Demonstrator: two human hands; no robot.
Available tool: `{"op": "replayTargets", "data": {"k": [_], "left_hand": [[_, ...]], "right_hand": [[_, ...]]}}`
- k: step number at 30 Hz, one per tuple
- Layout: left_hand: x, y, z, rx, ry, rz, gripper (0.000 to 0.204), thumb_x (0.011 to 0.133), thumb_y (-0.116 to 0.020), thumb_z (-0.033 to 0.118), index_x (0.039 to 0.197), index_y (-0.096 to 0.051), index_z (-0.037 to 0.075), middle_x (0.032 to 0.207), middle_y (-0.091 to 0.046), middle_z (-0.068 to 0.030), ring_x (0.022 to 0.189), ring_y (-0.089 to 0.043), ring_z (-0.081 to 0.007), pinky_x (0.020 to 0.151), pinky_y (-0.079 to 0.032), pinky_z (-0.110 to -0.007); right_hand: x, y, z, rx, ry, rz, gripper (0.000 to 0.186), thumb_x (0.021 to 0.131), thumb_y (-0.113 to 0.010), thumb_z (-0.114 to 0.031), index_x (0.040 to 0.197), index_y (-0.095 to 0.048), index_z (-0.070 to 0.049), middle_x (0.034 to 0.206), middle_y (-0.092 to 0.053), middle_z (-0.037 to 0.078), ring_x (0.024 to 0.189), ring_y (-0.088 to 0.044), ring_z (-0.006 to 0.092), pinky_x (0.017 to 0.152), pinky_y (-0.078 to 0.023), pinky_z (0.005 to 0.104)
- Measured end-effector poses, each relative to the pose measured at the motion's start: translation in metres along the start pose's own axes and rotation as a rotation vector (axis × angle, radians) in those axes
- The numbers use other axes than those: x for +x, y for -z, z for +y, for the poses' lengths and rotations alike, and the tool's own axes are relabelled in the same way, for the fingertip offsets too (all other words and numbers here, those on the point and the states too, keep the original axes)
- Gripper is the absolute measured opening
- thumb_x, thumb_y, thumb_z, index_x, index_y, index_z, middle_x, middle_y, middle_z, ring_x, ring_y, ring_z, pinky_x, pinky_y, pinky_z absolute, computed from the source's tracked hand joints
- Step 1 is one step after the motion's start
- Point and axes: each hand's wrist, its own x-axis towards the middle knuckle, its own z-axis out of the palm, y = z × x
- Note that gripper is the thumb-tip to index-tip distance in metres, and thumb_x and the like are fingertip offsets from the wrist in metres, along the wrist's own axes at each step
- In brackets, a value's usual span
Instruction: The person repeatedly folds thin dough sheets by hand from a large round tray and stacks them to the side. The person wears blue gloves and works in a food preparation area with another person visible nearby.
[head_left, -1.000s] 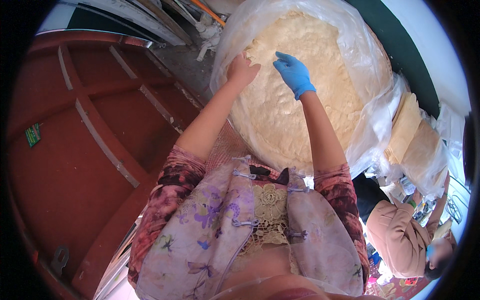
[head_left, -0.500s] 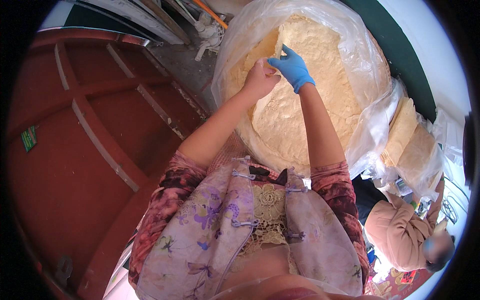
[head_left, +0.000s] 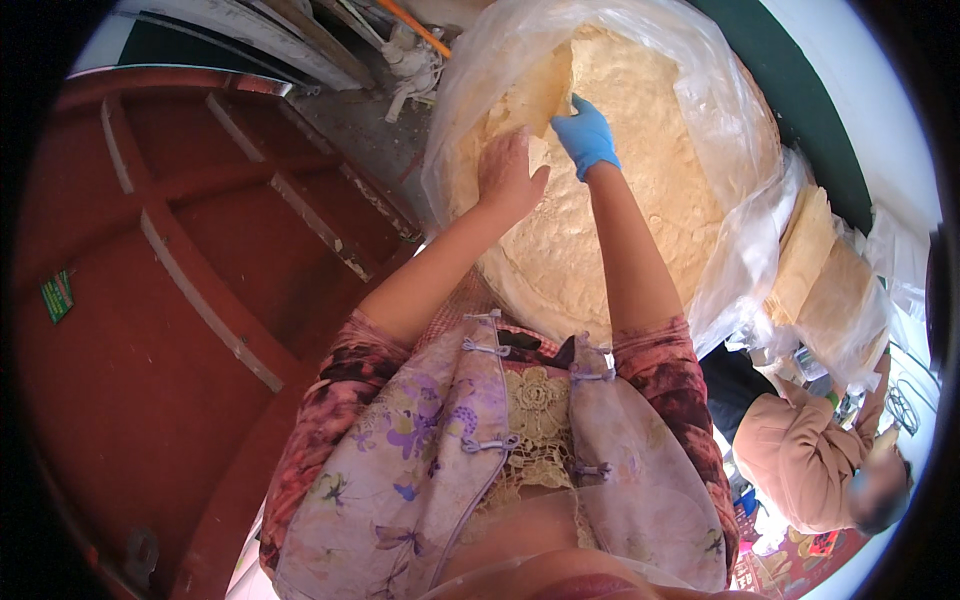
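A wide round stack of thin, pale yellow flatbreads (head_left: 640, 220) lies in front of me, with the top sheet's left part lifted and folded. My right hand (head_left: 588, 140), in a blue glove, pinches the raised edge of that flatbread near the stack's upper middle. Just left of it, my bare left hand (head_left: 508, 178) rests over the stack's left side, its fingers stretched out and the thumb apart. Beside the left thumb shows a pale bit of flatbread; whether the hand touches it is hard to tell. Clear plastic sheeting (head_left: 725, 110) surrounds the stack.
A dark red panelled board (head_left: 200, 300) fills the left side. Folded flatbreads (head_left: 805, 250) in plastic lie to the right. At lower right a co-worker in a brown top (head_left: 790, 455) bends over. White pipe fittings (head_left: 408, 70) stand at the back left.
My left hand has opened from its pinch and moved slightly down and left, away from the right hand. The right hand has shifted slightly, still gripping the flatbread's edge.
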Motion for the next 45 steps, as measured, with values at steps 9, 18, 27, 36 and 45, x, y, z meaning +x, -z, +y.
{"op": "replayTargets", "data": {"k": [9,18,27,36,45], "left_hand": [[0.033,-0.027,-0.029,-0.957,0.601,-0.437,0.057,0.083,-0.064,0.033,0.125,-0.046,-0.001,0.119,-0.056,-0.0103,0.095,-0.056,-0.0172,0.083,-0.046,-0.033],[0.023,-0.047,-0.003,-0.090,0.116,-0.410,0.065,0.075,-0.066,0.024,0.132,-0.041,0.006,0.126,-0.050,-0.0149,0.108,-0.052,-0.0303,0.093,-0.041,-0.039],[0.053,-0.008,0.054,0.140,-0.238,-0.831,0.065,0.074,-0.065,0.018,0.133,-0.040,0.011,0.117,-0.057,-0.0144,0.109,-0.055,-0.0265,0.088,-0.045,-0.040],[0.243,-0.011,0.062,-0.878,-0.184,-0.291,0.053,0.085,-0.062,0.030,0.123,-0.045,-0.003,0.121,-0.057,-0.0135,0.112,-0.053,-0.0208,0.100,-0.038,-0.033],[0.153,-0.009,0.066,-0.637,0.163,0.115,0.080,0.072,-0.072,0.036,0.129,-0.036,-0.007,0.133,-0.038,-0.0256,0.126,-0.037,-0.0360,0.103,-0.032,-0.040]], "right_hand": [[-0.035,0.098,0.036,0.270,-0.001,-0.006,0.028,0.068,-0.067,-0.012,0.093,-0.066,0.001,0.071,-0.059,0.005,0.062,-0.051,0.0110,0.057,-0.043,0.0268],[-0.106,0.259,0.067,0.245,-0.057,0.137,0.009,0.072,-0.067,-0.009,0.077,-0.062,-0.003,0.067,-0.051,-0.004,0.060,-0.043,0.0056,0.053,-0.036,0.0232],[-0.186,0.349,0.012,0.150,-0.044,0.118,0.022,0.079,-0.061,-0.003,0.100,-0.062,0.003,0.089,-0.063,0.002,0.078,-0.056,0.0073,0.069,-0.045,0.0222],[-0.237,0.369,-0.087,-0.165,-0.008,0.062,0.028,0.077,-0.065,-0.002,0.104,-0.062,0.001,0.089,-0.063,0.000,0.079,-0.056,0.0065,0.072,-0.046,0.0221],[-0.292,0.402,-0.128,0.448,0.151,0.091,0.036,0.084,-0.057,-0.014,0.117,-0.054,0.000,0.102,-0.062,0.010,0.089,-0.061,0.0184,0.079,-0.049,0.0296]]}}
